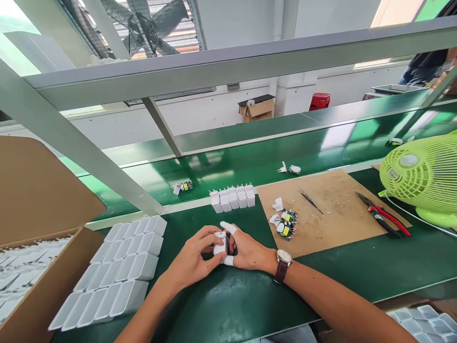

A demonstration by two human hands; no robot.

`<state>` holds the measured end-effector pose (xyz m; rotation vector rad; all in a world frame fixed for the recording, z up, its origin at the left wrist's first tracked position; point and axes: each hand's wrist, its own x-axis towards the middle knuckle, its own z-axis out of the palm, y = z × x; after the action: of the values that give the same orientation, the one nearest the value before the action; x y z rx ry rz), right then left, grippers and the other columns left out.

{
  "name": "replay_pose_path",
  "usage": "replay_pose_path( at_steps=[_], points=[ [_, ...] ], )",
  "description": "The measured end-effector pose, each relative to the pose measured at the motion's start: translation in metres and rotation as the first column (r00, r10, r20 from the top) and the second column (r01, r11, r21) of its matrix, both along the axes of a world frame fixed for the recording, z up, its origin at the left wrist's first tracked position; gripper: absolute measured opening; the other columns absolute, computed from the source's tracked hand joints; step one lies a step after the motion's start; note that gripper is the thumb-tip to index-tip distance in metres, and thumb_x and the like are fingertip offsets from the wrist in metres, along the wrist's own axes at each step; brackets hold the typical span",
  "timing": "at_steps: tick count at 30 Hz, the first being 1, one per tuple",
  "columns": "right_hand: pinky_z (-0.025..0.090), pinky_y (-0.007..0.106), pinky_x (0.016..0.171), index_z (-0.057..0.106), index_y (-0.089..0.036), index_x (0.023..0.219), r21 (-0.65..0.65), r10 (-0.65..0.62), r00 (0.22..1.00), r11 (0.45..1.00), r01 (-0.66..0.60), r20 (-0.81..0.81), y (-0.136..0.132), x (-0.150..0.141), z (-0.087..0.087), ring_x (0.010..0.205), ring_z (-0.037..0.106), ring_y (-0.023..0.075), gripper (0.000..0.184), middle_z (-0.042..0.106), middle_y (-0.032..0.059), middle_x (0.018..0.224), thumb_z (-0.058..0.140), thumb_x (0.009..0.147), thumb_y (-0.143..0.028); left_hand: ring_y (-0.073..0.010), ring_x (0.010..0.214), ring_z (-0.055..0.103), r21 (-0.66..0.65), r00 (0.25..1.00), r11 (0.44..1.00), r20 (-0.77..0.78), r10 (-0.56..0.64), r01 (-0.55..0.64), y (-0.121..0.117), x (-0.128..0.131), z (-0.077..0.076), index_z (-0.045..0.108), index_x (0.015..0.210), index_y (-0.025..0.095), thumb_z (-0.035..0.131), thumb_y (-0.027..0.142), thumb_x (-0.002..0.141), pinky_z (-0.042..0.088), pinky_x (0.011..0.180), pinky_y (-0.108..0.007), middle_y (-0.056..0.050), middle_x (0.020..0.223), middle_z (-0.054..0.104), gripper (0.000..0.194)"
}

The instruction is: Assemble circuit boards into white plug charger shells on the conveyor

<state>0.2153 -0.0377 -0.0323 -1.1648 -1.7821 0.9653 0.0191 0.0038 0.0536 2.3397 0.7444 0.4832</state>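
Between both hands, just above the green bench, is a small white plug adapter (pixel 220 244). The fingers and thumb of my left hand (pixel 197 253) close on its left side. My right hand (pixel 249 247), with white finger covers on thumb and forefinger, grips it from the right. Beyond the hands stands a row of several white adapters (pixel 233 197) with pins upward. Open white housings (pixel 123 259) sit in rows left of my left arm. Right of my right hand, circuit boards with white plug pieces (pixel 284 224) lie on a brown sheet (pixel 328 209).
A cardboard box (pixel 67 281) of white parts stands at the far left. Tweezers (pixel 310 200) and red-black pliers (pixel 383 214) lie on the sheet beside a green fan (pixel 421 176). Behind the bench runs a green belt (pixel 228 166) carrying board pieces (pixel 183 186); a metal frame (pixel 214 71) crosses above.
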Motion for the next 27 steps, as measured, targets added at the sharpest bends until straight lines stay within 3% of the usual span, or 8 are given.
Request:
replay_pose_path(
  at_steps=[7, 11, 14, 18, 23, 27],
  points=[
    [0.056, 0.04, 0.077, 0.022, -0.02, 0.159, -0.066, 0.031, 0.999, 0.997, -0.03, 0.011, -0.003, 0.001, 0.005, 0.08, 0.062, 0.0199, 0.098, 0.061, 0.0043, 0.099, 0.078, 0.081, -0.038, -0.0249, 0.121, 0.065, 0.025, 0.978, 0.997, -0.196, -0.07, 0.077, 0.002, -0.006, 0.011, 0.072, 0.107, 0.025, 0.064, 0.036, 0.096, 0.054, 0.106, -0.039, -0.007, 0.139, 0.06, 0.017],
    [0.055, 0.042, 0.082, 0.018, -0.022, 0.16, -0.045, 0.019, 1.0, 0.999, -0.019, 0.002, -0.006, -0.001, 0.001, 0.083, 0.061, 0.0192, 0.098, 0.061, 0.0065, 0.108, 0.076, 0.084, -0.035, -0.0229, 0.11, 0.068, -0.008, 0.971, 0.997, -0.23, -0.072, 0.072, 0.008, -0.006, 0.014, 0.068, 0.09, 0.021, 0.066, 0.032, 0.092, 0.058, 0.09, -0.033, -0.008, 0.13, 0.065, 0.012],
    [0.055, 0.042, 0.086, 0.015, -0.026, 0.16, 0.022, -0.007, 0.999, 1.0, 0.007, 0.032, -0.008, -0.002, -0.004, 0.085, 0.06, 0.0174, 0.094, 0.058, 0.0087, 0.122, 0.072, 0.085, -0.026, -0.0248, 0.106, 0.068, 0.066, 0.976, 0.997, -0.21, 0.06, -0.047, 0.038, -0.011, 0.015, 0.064, 0.086, 0.021, 0.067, 0.035, 0.087, 0.058, 0.087, -0.035, -0.008, 0.12, 0.068, 0.015],
    [0.053, 0.043, 0.088, 0.025, -0.021, 0.156, 0.021, 0.017, 0.993, 1.0, -0.02, 0.12, -0.01, -0.003, -0.003, 0.089, 0.06, 0.0189, 0.079, 0.059, 0.0083, 0.117, 0.066, 0.089, -0.022, -0.0266, 0.1, 0.069, 0.109, 0.942, 0.954, -0.16, 0.296, -0.281, 0.09, -0.013, 0.01, 0.061, 0.085, 0.02, 0.067, 0.043, 0.081, 0.06, 0.089, -0.042, -0.01, 0.114, 0.069, 0.024],
    [0.053, 0.043, 0.091, 0.036, -0.018, 0.149, 0.061, 0.036, 0.984, 0.997, -0.047, 0.172, -0.013, -0.006, -0.004, 0.091, 0.06, 0.0206, 0.062, 0.06, 0.0097, 0.114, 0.058, 0.091, -0.016, -0.0225, 0.093, 0.072, 0.077, 0.938, 0.957, -0.193, 0.289, -0.279, 0.118, -0.002, 0.001, 0.067, 0.087, 0.019, 0.071, 0.044, 0.076, 0.062, 0.086, -0.036, -0.011, 0.117, 0.071, 0.027],
    [0.054, 0.042, 0.088, 0.042, -0.019, 0.143, 0.071, 0.031, 0.981, 0.996, -0.045, 0.192, -0.012, -0.009, -0.009, 0.092, 0.06, 0.0217, 0.055, 0.059, 0.0105, 0.114, 0.055, 0.091, -0.014, -0.0243, 0.105, 0.072, 0.078, 0.928, 0.968, -0.276, 0.251, -0.239, 0.143, -0.009, 0.019, 0.075, 0.085, 0.021, 0.081, 0.045, 0.067, 0.059, 0.088, -0.03, -0.01, 0.124, 0.072, 0.03]
  ],
)
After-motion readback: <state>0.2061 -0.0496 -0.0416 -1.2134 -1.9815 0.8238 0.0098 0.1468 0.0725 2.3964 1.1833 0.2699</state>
